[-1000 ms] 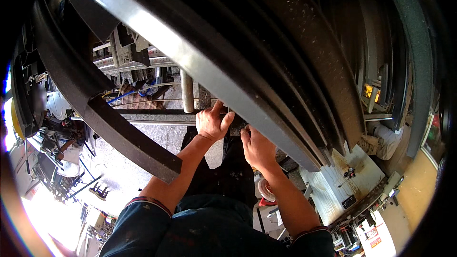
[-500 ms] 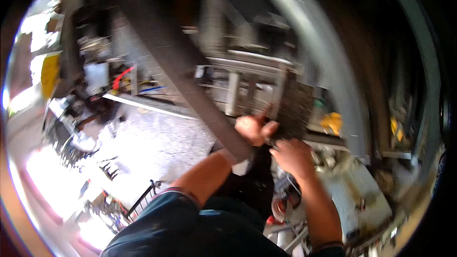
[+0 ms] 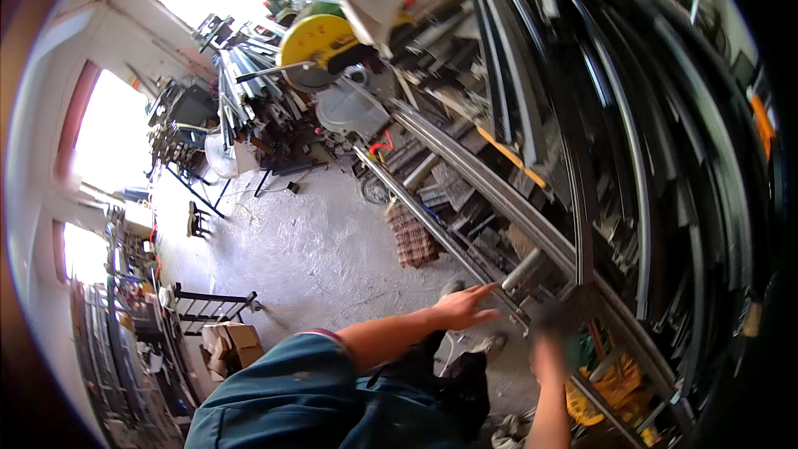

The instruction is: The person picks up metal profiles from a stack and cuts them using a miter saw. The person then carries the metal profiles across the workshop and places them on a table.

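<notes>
Steel everywhere: long grey metal bar (image 3: 465, 162) runs diagonally from the chop saw w/ round yellow blade guard (image 3: 320, 41) down toward the person. Left hand (image 3: 459, 308) reaches out w/ fingers extended and loose, gripping nothing, fingertips just beside a short grey round tube end (image 3: 524, 268) that sticks out of the stacked stock near the bar's lower end; can't tell if they touch. Right hand (image 3: 550, 326) is blurred, raised close to the same spot on the rack; can't tell if fingers are clenched or slack. Dark curved metal profiles (image 3: 632, 141) fill the right side. Checkered brown cloth (image 3: 411, 237) lies on the grey concrete floor (image 3: 316, 258) beside the bar.
</notes>
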Demonstrator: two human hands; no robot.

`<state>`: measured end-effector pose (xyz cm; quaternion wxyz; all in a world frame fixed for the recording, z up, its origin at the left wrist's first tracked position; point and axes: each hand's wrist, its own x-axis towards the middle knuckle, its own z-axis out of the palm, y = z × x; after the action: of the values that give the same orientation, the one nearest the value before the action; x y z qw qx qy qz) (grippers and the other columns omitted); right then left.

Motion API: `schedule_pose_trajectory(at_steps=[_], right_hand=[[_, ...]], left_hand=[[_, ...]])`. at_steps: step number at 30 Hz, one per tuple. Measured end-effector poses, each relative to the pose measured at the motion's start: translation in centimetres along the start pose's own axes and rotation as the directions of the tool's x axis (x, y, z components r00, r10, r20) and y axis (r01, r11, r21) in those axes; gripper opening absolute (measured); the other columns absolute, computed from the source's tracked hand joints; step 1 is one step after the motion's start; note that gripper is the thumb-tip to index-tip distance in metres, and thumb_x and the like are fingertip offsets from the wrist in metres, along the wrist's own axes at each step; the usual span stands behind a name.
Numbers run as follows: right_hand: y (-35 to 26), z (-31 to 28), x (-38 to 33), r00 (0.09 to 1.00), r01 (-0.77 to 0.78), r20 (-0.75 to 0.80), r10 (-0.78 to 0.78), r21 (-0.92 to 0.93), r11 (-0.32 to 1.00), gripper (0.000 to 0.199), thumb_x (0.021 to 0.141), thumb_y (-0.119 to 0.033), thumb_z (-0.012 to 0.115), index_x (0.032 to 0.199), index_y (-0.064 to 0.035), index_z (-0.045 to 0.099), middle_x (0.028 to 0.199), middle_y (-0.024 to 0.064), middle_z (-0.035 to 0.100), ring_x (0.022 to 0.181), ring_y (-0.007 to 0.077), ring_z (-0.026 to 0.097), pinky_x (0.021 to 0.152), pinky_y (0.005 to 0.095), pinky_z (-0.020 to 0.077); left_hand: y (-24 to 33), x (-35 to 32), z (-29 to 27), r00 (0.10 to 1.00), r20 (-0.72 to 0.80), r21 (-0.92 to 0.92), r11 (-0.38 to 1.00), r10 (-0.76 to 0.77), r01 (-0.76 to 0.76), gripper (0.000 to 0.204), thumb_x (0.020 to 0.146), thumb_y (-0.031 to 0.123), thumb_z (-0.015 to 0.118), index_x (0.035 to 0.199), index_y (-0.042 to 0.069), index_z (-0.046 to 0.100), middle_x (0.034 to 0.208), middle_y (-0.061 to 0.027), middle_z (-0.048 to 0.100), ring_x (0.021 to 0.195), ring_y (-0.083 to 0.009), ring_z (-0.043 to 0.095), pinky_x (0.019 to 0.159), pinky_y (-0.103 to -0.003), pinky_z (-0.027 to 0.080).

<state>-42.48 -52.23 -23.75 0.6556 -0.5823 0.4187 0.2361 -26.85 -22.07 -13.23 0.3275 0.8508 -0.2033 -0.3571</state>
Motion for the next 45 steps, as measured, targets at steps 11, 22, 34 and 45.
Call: schedule_pose_trajectory(at_steps=[11, 22, 34, 45], right_hand=[[14.5, 2.1, -1.0, 0.669, -0.212, -0.551, -0.499, -0.785, 0.582, 0.066, 0.092, -0.019, 0.071, 0.148, -0.0005, 0.040, 0.135, 0.0274, 0.061, 0.125, 0.0462, 0.060, 0.106, 0.0550, 0.0471], [-7.0, 42.8, 4.9, 0.729, 0.562, 0.120, -0.673, -0.667, 0.490, 0.042, 0.095, -0.018, 0.071, 0.126, -0.0060, 0.045, 0.074, 0.0094, 0.064, 0.056, 0.0192, 0.061, 0.048, 0.0401, 0.0492], [-55.7, 77.3, 9.3, 0.811, 0.584, 0.049, -0.583, -0.137, 0.800, 0.036, 0.099, -0.044, 0.069, 0.093, -0.0140, 0.049, 0.079, 0.0004, 0.052, 0.062, 0.0133, 0.053, 0.053, 0.0331, 0.0503], [-68.3, 84.6, 28.2, 0.841, 0.537, -0.056, -0.539, -0.043, 0.843, 0.053, 0.102, -0.036, 0.066, 0.142, -0.0022, 0.059, 0.134, 0.0120, 0.067, 0.117, 0.0285, 0.065, 0.100, 0.0447, 0.0506]], left_hand=[[-29.1, -31.6, -7.0, 0.771, -0.123, -0.171, 0.779, -0.625, 0.604, 0.081, 0.095, 0.071, 0.056, 0.138, 0.003, 0.064, 0.131, -0.0281, 0.067, 0.127, -0.0438, 0.062, 0.109, -0.049, 0.048], [-43.1, -42.4, -20.5, 0.635, -0.268, -0.589, 0.645, -0.724, 0.487, 0.061, 0.097, 0.054, 0.066, 0.136, 0.007, 0.067, 0.123, -0.0244, 0.073, 0.119, -0.0394, 0.068, 0.103, -0.044, 0.054], [-54.3, -44.1, -36.2, 0.649, -0.150, -0.617, 0.584, -0.746, 0.528, 0.053, 0.098, 0.045, 0.068, 0.137, 0.009, 0.066, 0.114, -0.0201, 0.076, 0.103, -0.0302, 0.075, 0.093, -0.041, 0.057], [-64.4, -41.4, -57.5, 0.478, -0.301, -0.721, 0.525, -0.825, 0.452, 0.046, 0.096, 0.029, 0.071, 0.132, 0.000, 0.067, 0.103, -0.0180, 0.079, 0.084, -0.0227, 0.076, 0.078, -0.036, 0.060]])
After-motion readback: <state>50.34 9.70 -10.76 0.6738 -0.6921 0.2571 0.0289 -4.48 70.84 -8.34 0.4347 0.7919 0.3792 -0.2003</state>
